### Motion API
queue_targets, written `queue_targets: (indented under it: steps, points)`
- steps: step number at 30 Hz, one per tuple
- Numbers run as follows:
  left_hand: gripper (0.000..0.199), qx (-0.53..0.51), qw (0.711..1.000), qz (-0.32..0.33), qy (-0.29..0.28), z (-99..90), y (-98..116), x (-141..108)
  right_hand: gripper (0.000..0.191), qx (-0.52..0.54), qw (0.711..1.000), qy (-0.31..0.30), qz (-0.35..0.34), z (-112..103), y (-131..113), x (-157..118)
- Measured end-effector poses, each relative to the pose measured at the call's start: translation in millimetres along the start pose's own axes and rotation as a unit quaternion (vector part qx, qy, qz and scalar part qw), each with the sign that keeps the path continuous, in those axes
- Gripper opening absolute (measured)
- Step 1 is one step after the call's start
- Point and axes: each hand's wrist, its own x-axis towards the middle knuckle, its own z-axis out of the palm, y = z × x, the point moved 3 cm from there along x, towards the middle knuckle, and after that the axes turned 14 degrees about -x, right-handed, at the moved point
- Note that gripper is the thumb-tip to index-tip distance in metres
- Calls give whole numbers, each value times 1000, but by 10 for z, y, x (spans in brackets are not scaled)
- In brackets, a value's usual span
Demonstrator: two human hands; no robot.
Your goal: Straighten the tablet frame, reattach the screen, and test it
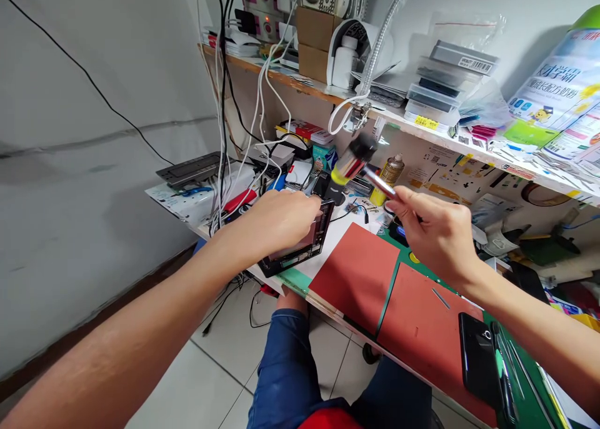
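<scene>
The left hand is grasping the tablet, tilting it at the table's front edge; the right hand's fingers are gripping the hammer. Bracing firmly and swinging lightly is probably serving best.

Electronics workshop, seemingly: opened device, red-matted bench, slim tools, phone (shelf above crammed).

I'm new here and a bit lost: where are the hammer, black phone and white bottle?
Hammer (351,164): head view, on its thick head.
Black phone (477,359): head view, middle of its upward face.
White bottle (344,69): head view, middle of its body.
</scene>
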Motion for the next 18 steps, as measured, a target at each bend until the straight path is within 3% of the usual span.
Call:
queue_targets:
  steps: [2, 7, 10, 12, 15, 18]
  points:
    - [29, -9, 1000, 4, 9, 3, 0, -1, 27, -6, 1000, 5, 11, 7, -3, -11]
    - [26, -26, 1000, -5, 10, 8, -12, -6, 28, 51, 996, -63, -29, 151, -30, -136]
    - [30, -16, 1000, 1, 9, 8, -3, -3, 23, 64, 996, -34, 45, 48, 28, -190]
    - [34, -7, 1000, 2, 8, 0, 2, -4, 24, 62, 990, -47, 120, -55, 88, -291]
    - [36, 7, 1000, -11, 2, -45, -19, -40, 36, 92, 961, -117, 235, -126, 202, -693]
    - [37, 14, 999, -31, 20, -148, -79, -153, 49, 126, 923, -210, 297, 3, 309, -1409]
